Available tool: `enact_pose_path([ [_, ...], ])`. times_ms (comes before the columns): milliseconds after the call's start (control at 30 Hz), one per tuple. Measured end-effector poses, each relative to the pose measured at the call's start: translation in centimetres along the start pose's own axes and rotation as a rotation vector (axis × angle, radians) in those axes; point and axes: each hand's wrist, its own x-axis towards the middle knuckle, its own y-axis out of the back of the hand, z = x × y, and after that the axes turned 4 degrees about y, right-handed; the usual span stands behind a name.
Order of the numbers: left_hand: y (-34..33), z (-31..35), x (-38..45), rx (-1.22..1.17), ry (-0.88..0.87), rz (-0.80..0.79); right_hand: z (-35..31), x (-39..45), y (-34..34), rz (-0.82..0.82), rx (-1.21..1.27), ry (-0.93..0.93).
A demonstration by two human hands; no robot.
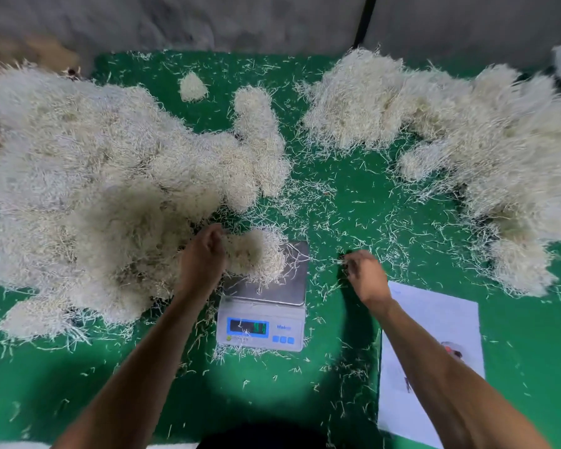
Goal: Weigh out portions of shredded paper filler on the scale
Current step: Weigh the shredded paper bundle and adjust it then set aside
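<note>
Far to the left of both hands spreads the large heap of cream-white shredded paper filler (88, 189), running from the back of the table down to level with the left forearm. The left hand (204, 254) sits at its near right edge, fingers curled into a smaller cream clump of shredded paper (256, 254) that lies on the steel platform of the small white digital scale (263, 306); the clump stretches left to right, hangs over the platform's left side, and appears to touch the big heap behind the hand, though the strands blur together there. This portion lies directly under and just right of the left hand, so that hand is plainly the nearer one for adding or lifting off. The scale's blue display (digits too blurred to read) faces the person, between the two forearms. Right of the scale, the right hand (365, 273) hovers low over the table, fingertips pinched on a few loose strands (337, 261), apart from the platform. Just below that wrist lies a white printed paper sheet (434, 351). Farther right and behind, a second cream mound of shredded paper (467, 150) curves round. All rests on a green table surface (353, 196) strewn with stray shreds, against a grey wall (208, 17).
</note>
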Motion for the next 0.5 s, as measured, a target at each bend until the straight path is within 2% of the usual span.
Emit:
enact_pose_path([
  [100, -1.1, 3.3, 3.6, -0.014, -0.13, -0.046, 1.2, 2.8, 3.1, 0.138, 0.103, -0.074],
  [200, -4.1, 6.8, 6.2, 0.032, -0.221, -0.12, 3.1, 4.4, 4.0, 0.016, -0.147, -0.265],
  [267, -6.7, 8.9, 7.5, 0.034, -0.215, -0.247, 4.1, 5.0, 3.3, -0.069, -0.203, -0.366],
  [333, -9.9, 10.4, 8.8, 0.105, -0.2, -0.403, 4.5, 5.8, 1.9, -0.071, -0.233, -0.422],
  [400, -13.2, 11.1, 9.8, 0.219, -0.223, -0.532, 4.1, 6.6, 0.5, -0.027, -0.238, -0.456],
  [500, -18.6, 11.3, 11.3, 0.339, -0.314, -0.632, 4.8, 9.1, -0.7, 0.147, -0.225, -0.468],
])
